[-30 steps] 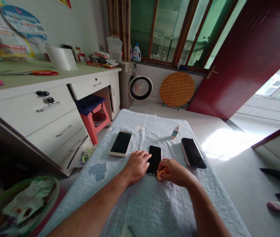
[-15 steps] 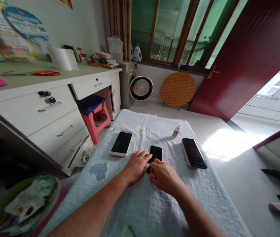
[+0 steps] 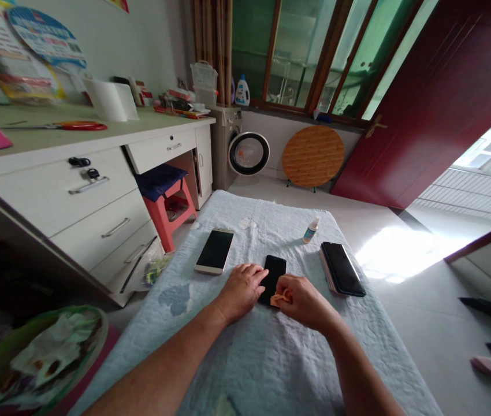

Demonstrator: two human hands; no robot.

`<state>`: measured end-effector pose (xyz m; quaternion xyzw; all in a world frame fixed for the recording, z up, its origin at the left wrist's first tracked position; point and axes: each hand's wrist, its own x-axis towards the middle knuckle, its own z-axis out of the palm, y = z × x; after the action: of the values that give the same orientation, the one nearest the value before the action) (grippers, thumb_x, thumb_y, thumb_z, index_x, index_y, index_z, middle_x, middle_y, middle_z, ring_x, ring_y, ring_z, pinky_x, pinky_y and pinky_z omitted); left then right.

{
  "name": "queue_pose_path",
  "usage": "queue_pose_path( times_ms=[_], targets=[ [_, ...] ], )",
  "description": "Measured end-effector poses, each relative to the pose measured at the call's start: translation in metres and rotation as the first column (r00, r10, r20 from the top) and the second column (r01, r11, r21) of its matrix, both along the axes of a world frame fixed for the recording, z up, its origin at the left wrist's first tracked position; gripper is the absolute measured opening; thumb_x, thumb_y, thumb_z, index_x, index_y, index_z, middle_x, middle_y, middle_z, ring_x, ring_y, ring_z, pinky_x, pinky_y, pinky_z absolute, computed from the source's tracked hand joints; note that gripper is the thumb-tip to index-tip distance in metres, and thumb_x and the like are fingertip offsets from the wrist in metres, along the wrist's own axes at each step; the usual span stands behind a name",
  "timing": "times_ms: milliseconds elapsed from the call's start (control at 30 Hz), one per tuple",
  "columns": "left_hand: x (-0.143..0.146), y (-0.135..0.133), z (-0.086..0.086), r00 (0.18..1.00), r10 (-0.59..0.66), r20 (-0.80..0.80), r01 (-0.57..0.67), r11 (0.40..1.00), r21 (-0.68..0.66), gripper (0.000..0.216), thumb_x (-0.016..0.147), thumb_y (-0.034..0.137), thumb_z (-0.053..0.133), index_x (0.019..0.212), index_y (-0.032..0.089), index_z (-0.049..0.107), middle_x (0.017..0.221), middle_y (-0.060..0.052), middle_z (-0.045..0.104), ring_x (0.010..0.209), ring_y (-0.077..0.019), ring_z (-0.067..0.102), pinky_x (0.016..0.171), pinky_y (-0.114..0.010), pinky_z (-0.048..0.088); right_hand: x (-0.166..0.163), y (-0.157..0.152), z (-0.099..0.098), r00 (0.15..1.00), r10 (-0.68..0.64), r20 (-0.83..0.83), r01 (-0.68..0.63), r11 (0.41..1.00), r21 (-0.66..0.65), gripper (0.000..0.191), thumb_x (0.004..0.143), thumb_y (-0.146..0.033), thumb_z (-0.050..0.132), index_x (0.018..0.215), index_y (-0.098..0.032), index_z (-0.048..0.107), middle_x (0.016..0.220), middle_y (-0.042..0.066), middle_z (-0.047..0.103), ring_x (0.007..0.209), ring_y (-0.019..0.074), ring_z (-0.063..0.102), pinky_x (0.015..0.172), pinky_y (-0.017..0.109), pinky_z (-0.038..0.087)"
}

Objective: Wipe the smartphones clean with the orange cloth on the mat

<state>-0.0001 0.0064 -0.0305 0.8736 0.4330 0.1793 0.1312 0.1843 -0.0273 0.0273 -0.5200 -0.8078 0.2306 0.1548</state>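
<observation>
Shifted rightward since half a second ago, the right hand [image 3: 304,300] pinches an orange cloth [image 3: 281,297] over the lower part of the middle phone [image 3: 275,267]; left of that grip, the left hand [image 3: 243,292], fingers extended and gripping nothing, rests against the phone. It looks like wiping; another stroke would call for light pressure and a steady phone. More lower screen shows now. Right of the grip lies a dark phone [image 3: 343,268]; beyond, a small bottle [image 3: 310,231].
</observation>
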Motion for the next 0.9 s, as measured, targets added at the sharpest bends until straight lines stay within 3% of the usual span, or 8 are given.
queue_pose_path(
  times_ms=[133,267,567,733,900],
  targets=[
    [0.000,-0.001,0.002,1.000,0.007,0.011,-0.007,1.000,-0.015,0.037,0.089,0.024,0.051,0.126,0.021,0.055,0.122,-0.006,0.057,0.111,-0.0228,0.050,0.101,-0.038,0.037,-0.014,-0.002,-0.009,0.999,0.025,0.042,-0.027,0.998,0.054,0.011,0.078,-0.023,0.063,0.073,-0.017,0.056,0.078,0.000,0.057,0.070,0.0107,0.050,0.064,0.022,0.032],
    [-0.003,-0.001,0.006,1.000,-0.012,0.012,0.012,0.999,-0.043,0.040,0.089,0.021,0.046,0.128,0.023,0.054,0.124,-0.006,0.056,0.112,-0.0226,0.050,0.101,-0.038,0.037,-0.030,-0.006,-0.017,0.985,0.047,0.167,-0.055,0.997,0.048,0.006,0.081,-0.021,0.059,0.085,-0.018,0.060,0.092,0.003,0.061,0.074,0.0115,0.054,0.061,0.023,0.030],
    [-0.003,0.000,0.005,1.000,0.001,-0.006,-0.001,0.999,-0.051,0.037,0.091,0.029,0.052,0.127,0.023,0.055,0.126,-0.005,0.056,0.115,-0.0230,0.049,0.103,-0.039,0.036,-0.026,-0.012,0.001,0.910,0.005,0.415,-0.008,1.000,0.005,0.011,0.084,-0.022,0.053,0.089,-0.019,0.062,0.089,0.004,0.065,0.072,0.0145,0.060,0.055,0.027,0.024],
    [-0.002,0.001,0.002,1.000,0.010,0.001,-0.010,0.999,-0.036,0.038,0.089,0.028,0.057,0.127,0.024,0.055,0.125,-0.004,0.056,0.114,-0.0222,0.050,0.103,-0.038,0.036,-0.018,-0.013,0.006,0.899,0.002,0.438,0.018,0.999,-0.042,0.010,0.082,-0.022,0.054,0.087,-0.019,0.062,0.088,0.005,0.066,0.074,0.0161,0.060,0.055,0.027,0.024],
    [-0.002,0.001,0.003,1.000,0.007,-0.006,-0.007,0.999,-0.042,0.038,0.090,0.029,0.056,0.127,0.024,0.054,0.125,-0.004,0.056,0.116,-0.0222,0.049,0.103,-0.038,0.036,-0.023,-0.013,0.002,0.910,0.002,0.415,-0.007,1.000,0.011,0.011,0.083,-0.023,0.053,0.087,-0.019,0.062,0.088,0.004,0.066,0.073,0.0155,0.060,0.055,0.026,0.024]
  ],
)
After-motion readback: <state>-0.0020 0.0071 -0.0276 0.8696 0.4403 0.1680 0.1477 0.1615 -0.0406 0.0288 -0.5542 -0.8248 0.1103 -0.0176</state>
